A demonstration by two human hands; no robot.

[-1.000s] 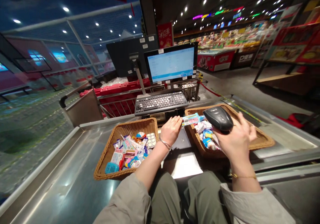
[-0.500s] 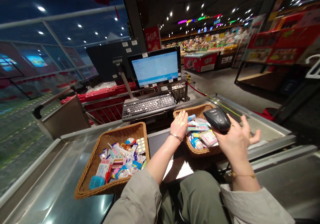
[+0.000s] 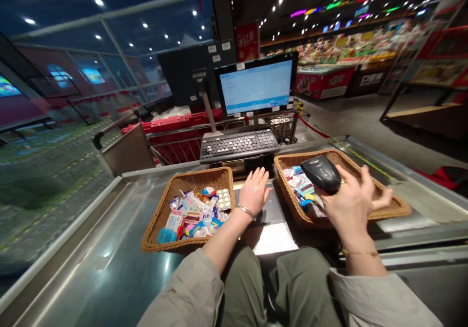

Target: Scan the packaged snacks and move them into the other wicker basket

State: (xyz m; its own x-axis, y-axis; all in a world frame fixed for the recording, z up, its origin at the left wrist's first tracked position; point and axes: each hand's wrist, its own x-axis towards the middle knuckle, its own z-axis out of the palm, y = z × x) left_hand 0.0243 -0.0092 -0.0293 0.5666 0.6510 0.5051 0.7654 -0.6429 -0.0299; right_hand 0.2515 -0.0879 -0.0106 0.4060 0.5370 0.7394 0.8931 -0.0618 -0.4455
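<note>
My right hand (image 3: 349,200) grips a black barcode scanner (image 3: 323,172), its head pointing left above the right wicker basket (image 3: 393,205). Small packaged items (image 3: 305,190) lie in that basket, partly hidden by the scanner and hand. Between the two baskets, my left hand (image 3: 255,190) is open with fingers stretched forward and nothing in it. It hovers over or rests on the grey surface; I cannot tell which. To its left stands another wicker basket (image 3: 155,224), holding small packets, a white blister-like sheet (image 3: 223,199) and a blue box (image 3: 167,236).
Behind the baskets are a black keyboard (image 3: 239,143) and a lit monitor (image 3: 258,87) on the checkout counter. A metal counter surface (image 3: 106,259) stretches to the left. Shopping carts with red contents (image 3: 175,127) stand beyond. A red freezer (image 3: 325,82) is farther back.
My left hand has moved from the right basket's left edge to the gap between the baskets. The right hand still holds the scanner. The view has swung left, shifting the scene rightward.
</note>
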